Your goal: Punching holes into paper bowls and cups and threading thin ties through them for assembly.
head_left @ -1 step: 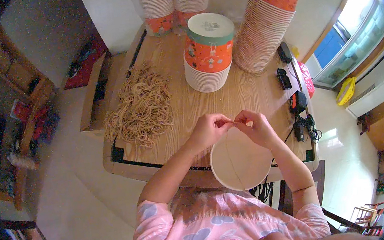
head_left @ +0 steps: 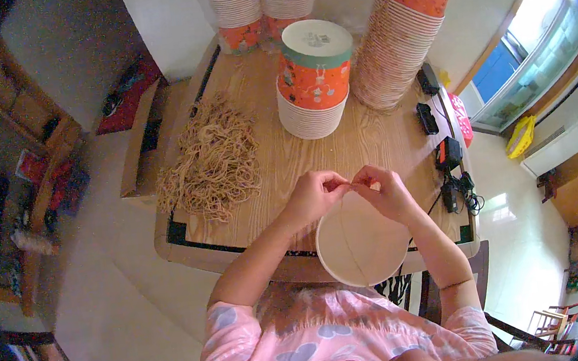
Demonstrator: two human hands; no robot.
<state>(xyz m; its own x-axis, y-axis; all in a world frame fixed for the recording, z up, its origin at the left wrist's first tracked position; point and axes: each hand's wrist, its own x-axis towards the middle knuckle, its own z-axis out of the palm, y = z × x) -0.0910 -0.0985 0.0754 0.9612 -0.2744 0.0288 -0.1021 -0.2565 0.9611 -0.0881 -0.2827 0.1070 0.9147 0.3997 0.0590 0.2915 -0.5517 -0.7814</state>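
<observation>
Your left hand [head_left: 317,193] and right hand [head_left: 384,190] pinch a thin cord [head_left: 350,243], fingers [head_left: 336,185] pressed together, over a white tub [head_left: 384,242]. Stacked tubs [head_left: 314,86] stand ahead, a cord tangle [head_left: 213,162] left.

You seem to be in a home: around your wood-grain table [head_left: 293,155] are a glossy pale floor [head_left: 132,295], a window [head_left: 529,49] and wooden chairs [head_left: 550,323] to the right, wooden shelving [head_left: 21,110] to the left.

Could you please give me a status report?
Left hand, right hand: pinched, meeting. Tub: at the hands, string across it. String pile: off left.
</observation>
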